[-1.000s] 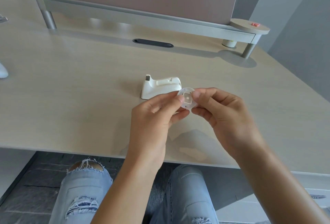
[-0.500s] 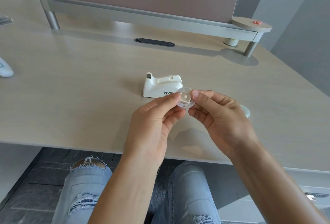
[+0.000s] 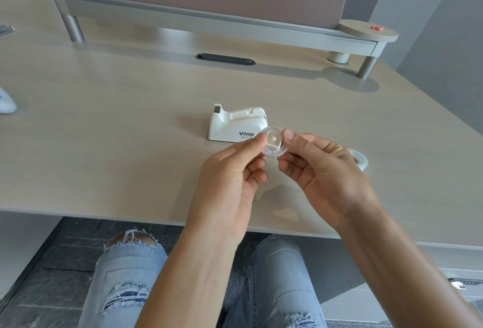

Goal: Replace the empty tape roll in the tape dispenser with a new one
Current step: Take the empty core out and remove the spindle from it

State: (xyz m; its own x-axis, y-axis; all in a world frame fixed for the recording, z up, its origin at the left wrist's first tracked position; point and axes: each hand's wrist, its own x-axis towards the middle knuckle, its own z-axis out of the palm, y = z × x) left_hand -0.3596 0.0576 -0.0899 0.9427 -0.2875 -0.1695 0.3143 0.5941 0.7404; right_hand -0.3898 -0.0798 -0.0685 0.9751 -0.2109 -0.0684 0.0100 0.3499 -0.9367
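Note:
A white tape dispenser point(image 3: 235, 124) marked VIVID stands on the wooden desk point(image 3: 117, 145), its roll slot empty. Just in front of it, above the desk, I hold a small clear round tape roll point(image 3: 273, 141) with a white hub. My left hand point(image 3: 230, 184) pinches its left edge and my right hand point(image 3: 318, 171) pinches its right edge. Another clear tape roll point(image 3: 360, 158) lies flat on the desk, partly hidden behind my right hand.
A grey metal shelf rail point(image 3: 209, 19) with posts runs along the back of the desk under a brown panel. A dark cable slot point(image 3: 225, 59) sits mid-desk. A white object point(image 3: 6, 101) lies at the left edge. My knees show below the desk's front edge.
Both hands stay on the clear roll in much the same pose. The view has shifted, so the dispenser's label and the second roll behind my right hand now show.

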